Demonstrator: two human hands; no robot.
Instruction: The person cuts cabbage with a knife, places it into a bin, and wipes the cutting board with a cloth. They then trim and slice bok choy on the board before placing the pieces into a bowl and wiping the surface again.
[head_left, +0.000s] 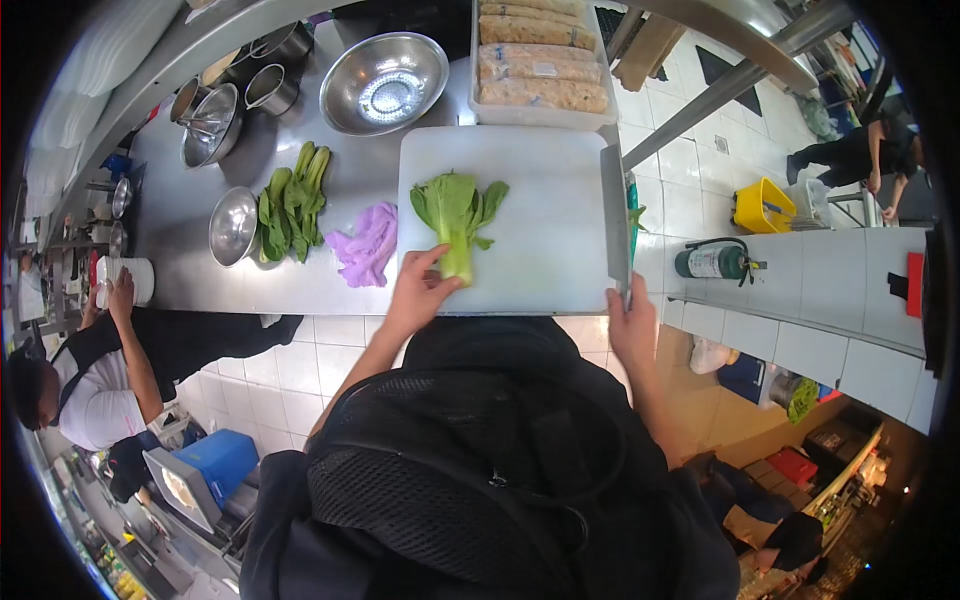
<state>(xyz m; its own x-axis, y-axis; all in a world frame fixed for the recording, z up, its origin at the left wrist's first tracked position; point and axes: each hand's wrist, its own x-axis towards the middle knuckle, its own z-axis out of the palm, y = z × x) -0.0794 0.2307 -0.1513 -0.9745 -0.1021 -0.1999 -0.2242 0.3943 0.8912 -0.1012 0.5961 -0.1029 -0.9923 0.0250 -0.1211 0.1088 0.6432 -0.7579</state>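
A head of bok choy (450, 205) lies on the white cutting board (530, 160), its leaves pointing away from me and its pale base towards me. My left hand (422, 290) holds the stem end between thumb and fingers at the board's near edge. At the board's right edge, my right hand (632, 318) is closed around the handle of a wide-bladed knife (617, 220), mostly hiding the handle. The blade stands lengthwise beside the board, apart from the bok choy.
Left of the board are a crumpled purple cloth (365, 245), more leafy greens (293, 205) and a steel bowl (233, 228). A colander (385, 85) and a tub of wrapped rolls (540, 116) stand behind. A co-worker (110, 375) is at the left, others at the right.
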